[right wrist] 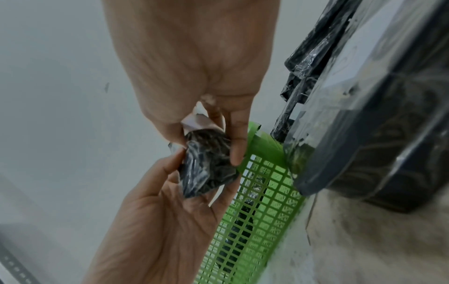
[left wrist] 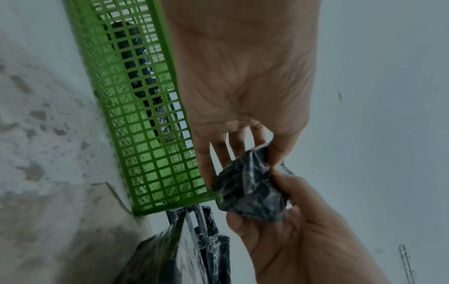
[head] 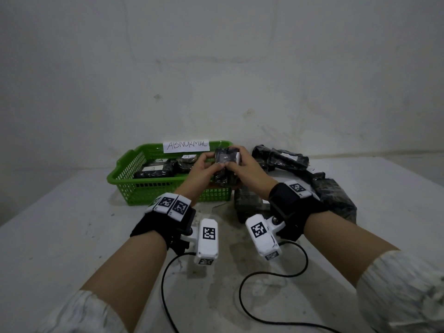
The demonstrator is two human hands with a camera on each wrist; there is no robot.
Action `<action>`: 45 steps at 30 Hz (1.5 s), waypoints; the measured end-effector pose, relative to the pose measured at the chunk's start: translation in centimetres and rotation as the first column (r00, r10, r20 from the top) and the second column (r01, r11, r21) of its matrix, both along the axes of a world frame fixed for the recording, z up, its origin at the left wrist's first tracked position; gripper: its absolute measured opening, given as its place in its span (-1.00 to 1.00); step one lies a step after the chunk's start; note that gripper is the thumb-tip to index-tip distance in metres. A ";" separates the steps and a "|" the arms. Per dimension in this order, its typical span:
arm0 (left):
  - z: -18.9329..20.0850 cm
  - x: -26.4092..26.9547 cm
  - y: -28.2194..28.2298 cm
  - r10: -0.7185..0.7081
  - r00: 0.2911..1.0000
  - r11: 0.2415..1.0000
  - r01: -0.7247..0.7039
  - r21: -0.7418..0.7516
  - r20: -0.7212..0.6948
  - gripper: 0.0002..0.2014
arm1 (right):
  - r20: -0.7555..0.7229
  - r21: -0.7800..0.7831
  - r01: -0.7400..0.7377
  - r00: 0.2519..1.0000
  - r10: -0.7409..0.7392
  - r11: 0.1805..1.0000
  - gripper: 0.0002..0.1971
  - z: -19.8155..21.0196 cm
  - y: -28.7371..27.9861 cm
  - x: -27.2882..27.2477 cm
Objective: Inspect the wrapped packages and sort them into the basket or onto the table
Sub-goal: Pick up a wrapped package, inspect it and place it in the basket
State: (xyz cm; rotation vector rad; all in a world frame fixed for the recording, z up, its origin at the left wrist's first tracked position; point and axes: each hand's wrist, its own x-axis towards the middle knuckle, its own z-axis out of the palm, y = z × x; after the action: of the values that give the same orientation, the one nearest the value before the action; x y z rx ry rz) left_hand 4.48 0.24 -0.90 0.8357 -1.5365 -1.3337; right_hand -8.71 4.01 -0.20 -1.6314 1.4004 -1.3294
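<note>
Here the bench is the largest thing, a pale, matt, stained slab running back to a plain wall, with bare room on its left and near side. Next comes the green basket, moulded plastic with lattice walls and a rolled rim, standing left of centre by the wall; a paper sign reading ABNORMAL is fixed to its far rim, and several dark wrapped packages with white labels lie inside. To its right, a pile of packages in black wrap under crinkled clear film spreads over the bench, the nearest touching the basket's right corner. Smaller, the left hand and right hand meet above the basket's right end, each with curled fingers and thumb pinching the same held package. This is a small lumpy block, glossy and creased, with a white label edge on its right side, held in the air clear of rim and pile. Black cables loop across the near bench.
</note>
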 end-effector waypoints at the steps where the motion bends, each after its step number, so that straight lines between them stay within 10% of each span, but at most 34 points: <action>1: 0.0 0.0 0.0 0.004 1.000 1.000 -0.004 0.005 -0.014 -0.75 | 0.022 0.016 -0.028 0.999 0.028 0.999 -0.49 0.0 0.0 -0.1; 9: -0.2 0.4 0.1 0.007 0.997 1.000 -0.006 0.020 -0.081 -0.63 | -0.007 0.046 -0.104 0.994 0.105 0.993 -0.11 -0.1 0.1 -0.3; 18: 0.8 0.7 0.1 -0.054 0.992 0.993 0.066 0.102 -0.117 -0.79 | 0.280 0.022 -0.018 0.960 0.011 1.000 -0.60 0.0 0.4 -0.4; 23: 0.5 0.9 -0.3 -0.096 0.995 0.986 0.092 0.141 0.022 -0.37 | 0.347 0.046 -0.025 0.938 0.007 0.999 -0.68 0.0 0.3 -0.4; 32: 0.9 -0.1 0.3 -0.162 0.986 0.984 0.157 0.086 0.050 -0.55 | -0.088 -0.200 0.095 0.990 -0.115 0.975 -0.71 0.6 0.4 0.1; 39: 0.3 -0.3 -0.8 -0.057 0.995 0.992 0.065 0.104 -0.076 -0.62 | 0.024 -0.012 -0.017 1.000 0.017 1.000 -0.50 0.8 1.0 -0.3; 45: 0.3 -0.7 -0.4 -0.102 0.992 0.984 0.111 0.142 -0.071 -0.54 | -0.224 -0.097 0.063 0.971 -0.083 0.993 -0.39 0.3 0.9 0.0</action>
State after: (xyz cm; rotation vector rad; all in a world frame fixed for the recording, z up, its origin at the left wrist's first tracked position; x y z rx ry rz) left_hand 3.81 -0.12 -0.58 0.8017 -1.4651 -1.5513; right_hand -8.72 4.89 0.11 -1.8561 1.5669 -1.2952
